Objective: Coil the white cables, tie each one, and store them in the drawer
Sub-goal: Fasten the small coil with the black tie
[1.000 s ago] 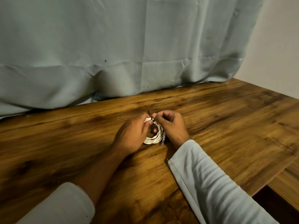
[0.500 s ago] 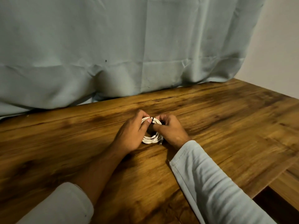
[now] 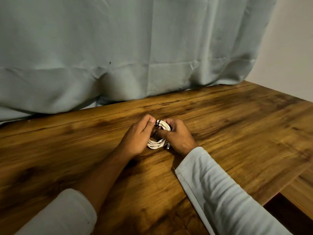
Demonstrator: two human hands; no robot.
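I am watching both hands meeting over the middle of the wooden worktop (image 3: 237,133), with the white cable (image 3: 155,144) sitting between them as a small flat coil of several loops. The coil's near edge is resting on the wood, while its far edge is being lifted slightly between the fingers. A thin black tie (image 3: 157,123) is wrapping across the loops at the coil's far side. The left hand (image 3: 135,138) is curling in from the left, its thumb and fingertips pinching the coil right beside the tie. The right hand (image 3: 177,136) is gripping the coil's right side with fingers folded around the loops, its thumb reaching into the middle. A small metallic plug (image 3: 167,146) is poking out at the coil's near right, just under the right hand. I cannot tell whether the tie is fastened. Pale sleeves are covering both forearms, the left one (image 3: 67,212) pushed up, the right one (image 3: 220,192) reaching the wrist. A grey-green curtain (image 3: 135,48) is hanging behind the worktop, and a pale wall (image 3: 291,39) is showing at the right.
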